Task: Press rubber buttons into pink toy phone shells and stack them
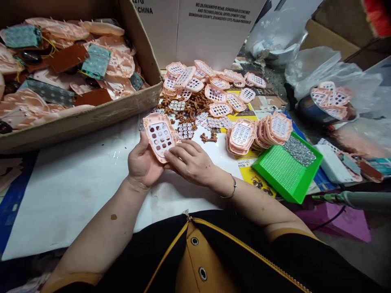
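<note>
My left hand holds a pink plastic toy-phone cover from beneath, its thumb along the left edge. Rows of square button holes run through the cover. My right hand has its fingers curled on the cover's lower right edge; whether a small part is between them is hidden. Just beyond lie white button pads and a heap of small brown plastic pieces. A single brown piece lies to the right of the cover.
An open cardboard box with pink shells and circuit boards stands at left. More pink covers are heaped behind; stacked covers stand at right beside a green tray with screws. A screwdriver juts in at far right.
</note>
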`<state>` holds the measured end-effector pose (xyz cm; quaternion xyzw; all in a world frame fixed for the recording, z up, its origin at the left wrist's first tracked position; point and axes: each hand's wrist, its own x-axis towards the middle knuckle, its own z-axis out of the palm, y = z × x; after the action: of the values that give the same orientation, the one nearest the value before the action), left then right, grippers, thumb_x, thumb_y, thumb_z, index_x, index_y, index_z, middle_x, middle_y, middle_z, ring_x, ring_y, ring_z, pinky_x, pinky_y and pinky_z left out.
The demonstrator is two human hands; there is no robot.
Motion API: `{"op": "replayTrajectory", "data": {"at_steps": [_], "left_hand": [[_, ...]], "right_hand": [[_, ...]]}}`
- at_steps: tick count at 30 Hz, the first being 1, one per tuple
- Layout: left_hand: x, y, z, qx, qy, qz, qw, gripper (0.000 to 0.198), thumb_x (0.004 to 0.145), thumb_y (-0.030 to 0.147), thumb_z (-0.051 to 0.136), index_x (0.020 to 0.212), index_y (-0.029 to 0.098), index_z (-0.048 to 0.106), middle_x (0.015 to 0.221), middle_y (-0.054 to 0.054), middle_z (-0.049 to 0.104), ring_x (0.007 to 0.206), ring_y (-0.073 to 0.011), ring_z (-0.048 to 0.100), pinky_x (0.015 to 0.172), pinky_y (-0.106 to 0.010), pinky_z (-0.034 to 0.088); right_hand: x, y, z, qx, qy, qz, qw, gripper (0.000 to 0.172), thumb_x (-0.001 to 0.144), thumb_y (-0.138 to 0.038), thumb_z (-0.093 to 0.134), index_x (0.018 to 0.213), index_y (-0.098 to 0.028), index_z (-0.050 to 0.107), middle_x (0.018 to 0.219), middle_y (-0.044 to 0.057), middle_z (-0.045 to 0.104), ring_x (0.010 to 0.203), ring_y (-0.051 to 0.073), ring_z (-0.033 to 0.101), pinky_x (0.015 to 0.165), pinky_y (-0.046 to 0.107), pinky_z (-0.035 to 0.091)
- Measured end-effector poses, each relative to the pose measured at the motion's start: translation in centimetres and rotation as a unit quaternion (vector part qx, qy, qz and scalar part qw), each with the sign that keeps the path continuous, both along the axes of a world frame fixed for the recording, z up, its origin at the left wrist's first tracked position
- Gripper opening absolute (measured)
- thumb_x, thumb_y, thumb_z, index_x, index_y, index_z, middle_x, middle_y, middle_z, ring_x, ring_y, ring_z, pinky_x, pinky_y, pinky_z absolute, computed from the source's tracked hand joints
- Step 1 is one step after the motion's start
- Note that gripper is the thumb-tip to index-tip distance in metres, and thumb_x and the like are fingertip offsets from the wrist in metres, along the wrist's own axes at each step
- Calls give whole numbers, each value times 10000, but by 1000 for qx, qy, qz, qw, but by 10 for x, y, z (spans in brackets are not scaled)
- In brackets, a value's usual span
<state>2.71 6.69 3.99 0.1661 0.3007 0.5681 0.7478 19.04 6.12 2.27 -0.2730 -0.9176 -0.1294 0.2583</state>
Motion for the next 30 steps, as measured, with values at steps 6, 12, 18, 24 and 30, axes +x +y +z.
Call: {"op": "replayTrajectory", "data": {"at_steps": [6, 12, 18, 24, 30], "left_hand": [[-5, -2, -2, 46, 15, -30, 998, 521, 840, 630, 646, 1083, 172, 692, 1055, -167, 726, 1200, -410, 613, 903, -510, 578], [-5, -1, 0, 67, 42, 3, 997, 651, 602, 622, 866, 1060, 195, 690, 952, -137, 744, 1176, -445, 622, 836, -511, 613], [-8, 0, 1, 57, 50, 23, 997, 711, 598, 635, 867, 1142, 218, 677, 1003, -132, 753, 936, -344, 736, 680, -418, 653], [-11, 4, 2, 101, 33, 19, 994, 748, 579, 692, 844, 1160, 250, 682, 971, -88, 762, 755, -273, 747, 617, -380, 651], [-12, 6, 3, 97, 27, 25, 995, 797, 602, 693, 831, 1241, 251, 654, 969, -98, 762, 703, -251, 739, 521, -324, 622]], "right_hand": [[-5, -7, -4, 88, 67, 16, 994, 154, 971, -202, 574, 1085, -169, 671, 1040, 66, 747, 933, 172, 643, 935, 376, 510], [13, 9, 13, 22, 59, 13, 998, 263, 1030, -335, 488, 1141, -192, 678, 1024, 47, 760, 938, 170, 651, 893, 351, 498], [81, 69, 55, -189, -172, -295, 921, 270, 953, -205, 505, 1128, -128, 696, 966, 148, 733, 850, 244, 634, 736, 357, 430], [88, 106, 34, -278, -297, -375, 833, 264, 847, -59, 510, 1012, -82, 714, 985, 206, 727, 893, 260, 664, 670, 311, 364], [85, 115, 30, -276, -161, -427, 846, 206, 861, -113, 527, 945, -85, 713, 902, 186, 703, 822, 245, 637, 670, 327, 390]]}}
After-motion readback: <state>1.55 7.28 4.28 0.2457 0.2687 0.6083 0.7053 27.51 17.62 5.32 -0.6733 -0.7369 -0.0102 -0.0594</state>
